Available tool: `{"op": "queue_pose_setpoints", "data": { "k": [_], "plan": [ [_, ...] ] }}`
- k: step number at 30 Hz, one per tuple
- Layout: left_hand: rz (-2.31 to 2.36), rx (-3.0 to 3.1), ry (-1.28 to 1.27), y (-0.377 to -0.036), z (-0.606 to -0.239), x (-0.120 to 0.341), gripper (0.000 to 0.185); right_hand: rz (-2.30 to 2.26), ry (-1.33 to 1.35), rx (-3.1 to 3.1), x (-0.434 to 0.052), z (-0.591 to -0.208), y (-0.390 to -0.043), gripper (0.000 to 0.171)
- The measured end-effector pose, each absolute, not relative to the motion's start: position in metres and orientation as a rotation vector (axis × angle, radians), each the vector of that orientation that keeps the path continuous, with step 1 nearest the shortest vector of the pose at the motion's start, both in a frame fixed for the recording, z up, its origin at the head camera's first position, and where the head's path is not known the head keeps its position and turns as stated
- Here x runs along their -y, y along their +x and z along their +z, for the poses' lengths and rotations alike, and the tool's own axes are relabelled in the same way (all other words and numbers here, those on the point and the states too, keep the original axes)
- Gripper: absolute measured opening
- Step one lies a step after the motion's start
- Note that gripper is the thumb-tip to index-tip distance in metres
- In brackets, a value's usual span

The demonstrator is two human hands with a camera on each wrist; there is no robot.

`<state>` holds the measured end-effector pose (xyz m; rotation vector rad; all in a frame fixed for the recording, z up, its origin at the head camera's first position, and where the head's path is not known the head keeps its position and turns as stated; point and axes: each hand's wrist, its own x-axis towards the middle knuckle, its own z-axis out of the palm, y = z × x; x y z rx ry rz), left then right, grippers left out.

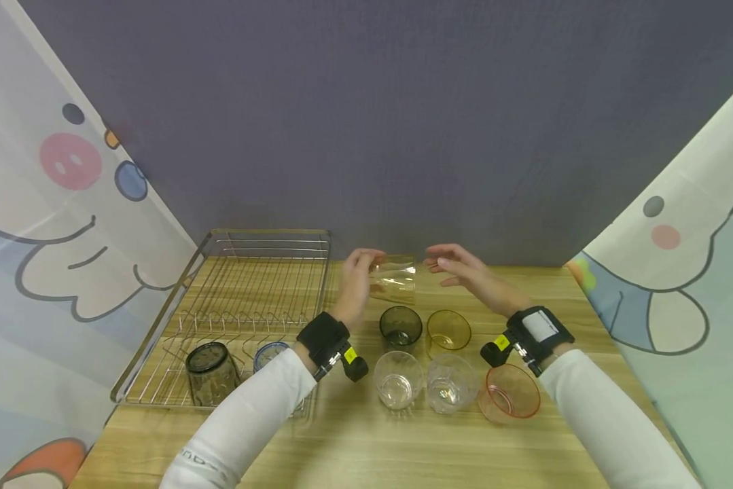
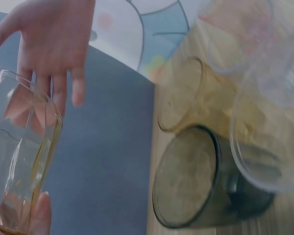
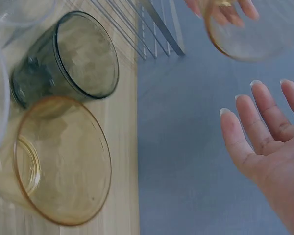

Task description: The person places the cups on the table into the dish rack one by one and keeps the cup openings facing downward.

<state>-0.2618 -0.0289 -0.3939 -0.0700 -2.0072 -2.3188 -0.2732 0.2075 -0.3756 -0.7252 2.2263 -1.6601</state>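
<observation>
My left hand (image 1: 358, 282) grips a pale amber glass (image 1: 397, 278) by its base end, above the table near the back wall. The glass lies sideways, its mouth turned toward my right hand (image 1: 467, 272). That right hand is apart from the glass, fingers extended and palm facing it; in the right wrist view the fingers (image 3: 252, 122) are spread with nothing in them. Below the held glass stand a dark grey glass (image 1: 401, 327) and a yellow glass (image 1: 448, 331), both mouth up.
Nearer me stand two clear glasses (image 1: 398, 380) and a red-rimmed glass (image 1: 509, 394). At left, a wire rack (image 1: 268, 272) holds an upturned dark glass (image 1: 212, 373) and a blue-tinted glass (image 1: 270, 354), partly hidden by my left arm. A grey wall (image 1: 372, 136) rises behind the table.
</observation>
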Motion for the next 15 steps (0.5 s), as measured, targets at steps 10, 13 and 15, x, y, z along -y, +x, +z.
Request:
{"op": "queue_pose_setpoints", "data": {
  "k": [10, 13, 15],
  "plan": [
    [-2.344, 1.987, 0.008, -0.267, -0.39, 0.054, 0.037, -1.779, -0.731, -2.192, -0.234, -0.375, -0.274, 0.041],
    [-2.354, 1.987, 0.029, -0.268, -0.391, 0.063, 0.038, -1.819, -0.735, -2.175, -0.243, -0.378, -0.272, 0.035],
    [-2.343, 1.987, 0.036, -0.268, -0.391, 0.068, 0.039, -1.832, -0.724, -2.173, -0.248, -0.379, -0.271, 0.032]
  ]
}}
